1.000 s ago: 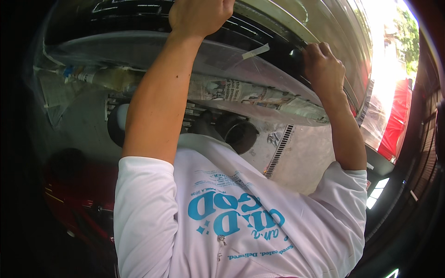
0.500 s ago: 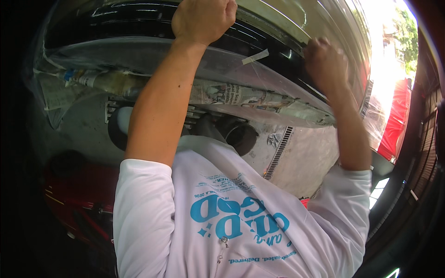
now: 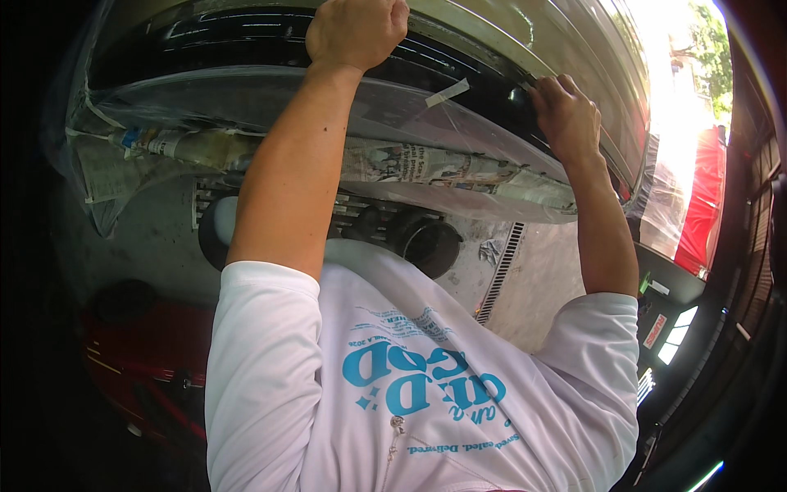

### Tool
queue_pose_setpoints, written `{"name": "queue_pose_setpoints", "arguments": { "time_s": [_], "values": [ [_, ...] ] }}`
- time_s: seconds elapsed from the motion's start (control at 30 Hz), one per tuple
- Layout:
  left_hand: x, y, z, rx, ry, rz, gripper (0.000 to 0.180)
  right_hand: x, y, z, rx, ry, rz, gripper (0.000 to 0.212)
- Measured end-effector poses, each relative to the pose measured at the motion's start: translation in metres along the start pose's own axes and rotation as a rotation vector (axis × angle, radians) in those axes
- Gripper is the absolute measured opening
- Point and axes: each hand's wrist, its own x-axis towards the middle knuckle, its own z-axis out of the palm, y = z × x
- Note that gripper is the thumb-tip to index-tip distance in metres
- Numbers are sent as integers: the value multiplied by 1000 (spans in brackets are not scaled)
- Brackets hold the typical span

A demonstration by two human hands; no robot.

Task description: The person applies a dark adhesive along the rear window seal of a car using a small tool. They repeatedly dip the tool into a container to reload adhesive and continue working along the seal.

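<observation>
My left hand point(image 3: 357, 33) is closed in a fist at the top, against the upper edge of a glossy black band point(image 3: 221, 43) on a vehicle body. Whatever its fingers may hold is hidden behind the knuckles. Farther right, my right hand point(image 3: 567, 116) has its fingers curled together at that same edge, where the band meets a shiny olive-gold panel point(image 3: 578, 53). What lies under those fingertips is too small to make out. Between the hands, a short piece of pale masking tape point(image 3: 448, 93) sticks across the band's lower border.
Clear plastic film point(image 3: 381, 105) hangs below the band, with taped newspaper point(image 3: 447, 166) along it. Beneath are a dark round bucket-like object point(image 3: 426, 246) and a slotted floor drain point(image 3: 502, 266). A red vehicle point(image 3: 143, 353) stands at lower left, a red sheet point(image 3: 703, 201) at right.
My right hand, blurred by motion before, is now still and sharp, its fingers bent at the band's edge. My left fist stays in nearly the same place; the view has shifted slightly.
</observation>
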Motion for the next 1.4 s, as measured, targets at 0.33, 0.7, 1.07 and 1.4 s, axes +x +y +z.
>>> {"name": "queue_pose_setpoints", "arguments": {
  "time_s": [0.33, 0.7, 1.07, 1.4],
  "values": [
    [3, 2, 0, -20, 27, 48, 21, 14, -24, -15, -120, -61, 38, 22],
    [3, 2, -7, -30, 15, 23, 22, 30, 13, -22, 32, -132, -89, 20],
    [2, -3, 9, 35, 13, 39, 22, 57, -8, -37, -70, -251, -83, 20],
    [-1, -14, 16, 0, 105, 91, 15, 24, -5, -24, 71, -107, -39, 20]
  ]
}}
